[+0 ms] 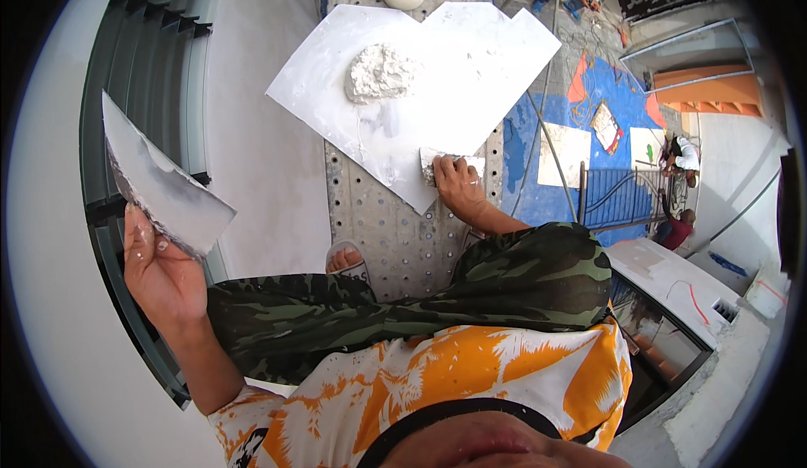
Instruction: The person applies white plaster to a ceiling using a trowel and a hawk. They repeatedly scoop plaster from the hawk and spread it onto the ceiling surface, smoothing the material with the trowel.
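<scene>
On the white board [483, 65], the mound [381, 73] lies forward-left of my nearer right grip [460, 186], holding a scraper [428, 166]; my left grip [164, 270] pinches a bent sheet [164, 184].

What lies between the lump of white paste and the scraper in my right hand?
The head view shows a smeared stretch of white board between the lump and the scraper gripped in your right hand.

thin plate [168, 191]: grey-smeared, raised, tilted | scraper [428, 164]: plaster-crusted, at near corner of white board [458, 81] | plaster [380, 73]: heaped on board
</scene>
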